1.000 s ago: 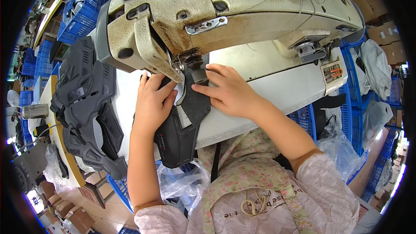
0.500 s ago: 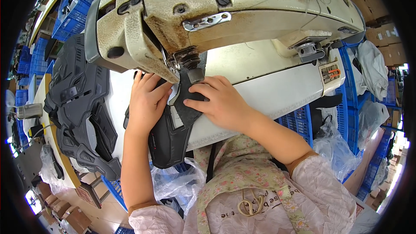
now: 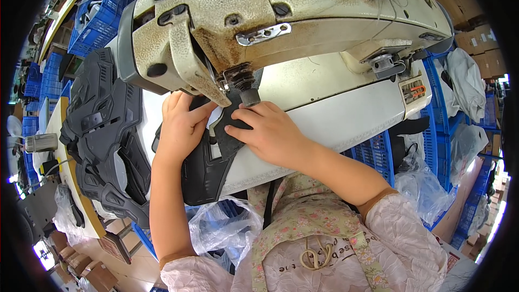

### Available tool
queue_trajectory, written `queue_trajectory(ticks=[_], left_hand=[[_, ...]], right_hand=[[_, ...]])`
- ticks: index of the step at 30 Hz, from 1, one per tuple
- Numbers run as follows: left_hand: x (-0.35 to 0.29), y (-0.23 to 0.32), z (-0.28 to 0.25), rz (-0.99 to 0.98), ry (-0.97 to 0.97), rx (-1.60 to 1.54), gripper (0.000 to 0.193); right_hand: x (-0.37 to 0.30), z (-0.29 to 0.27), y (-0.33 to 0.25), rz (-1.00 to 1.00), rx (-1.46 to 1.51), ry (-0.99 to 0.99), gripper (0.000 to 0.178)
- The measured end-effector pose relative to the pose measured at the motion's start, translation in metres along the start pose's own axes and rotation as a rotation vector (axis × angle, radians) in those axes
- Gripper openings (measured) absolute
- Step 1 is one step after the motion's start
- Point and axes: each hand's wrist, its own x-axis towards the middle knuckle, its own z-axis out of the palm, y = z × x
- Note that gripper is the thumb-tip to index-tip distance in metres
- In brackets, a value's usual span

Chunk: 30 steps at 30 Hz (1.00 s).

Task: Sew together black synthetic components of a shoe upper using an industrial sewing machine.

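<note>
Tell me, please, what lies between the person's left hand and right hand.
In the head view, part of a black panel lies between the left hand and the right hand, below the sewing machine.

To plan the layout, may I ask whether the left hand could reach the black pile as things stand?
Probably yes: the pile lies just left of the left hand, with white tabletop between, though that hand rests on the workpiece.
</note>
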Motion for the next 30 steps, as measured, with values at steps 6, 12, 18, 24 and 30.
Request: queue_trajectory(ticks=[6, 12, 18, 24, 30], left_hand=[[-0.003, -0.009, 0.005, -0.040, -0.012, -0.004, 0.032], [-0.010, -0.012, -0.011, -0.070, -0.153, -0.205, 0.034], [-0.016, -0.008, -0.005, -0.001, -0.121, -0.035, 0.037], [-0.017, 0.006, -0.005, -0.060, -0.106, 0.071, 0.037], [-0.016, 0.022, -0.003, -0.131, -0.109, 0.124, 0.036]], right_hand=[[0.003, 0.002, 0.000, 0.027, 0.000, 0.011, 0.030], [0.001, 0.000, 0.007, 0.034, 0.030, -0.001, 0.034], [0.003, -0.001, 0.005, 0.031, 0.019, 0.019, 0.032], [0.006, 0.003, 0.011, 0.033, 0.047, 0.043, 0.034], [0.008, -0.003, 0.016, 0.033, 0.054, 0.055, 0.032]])
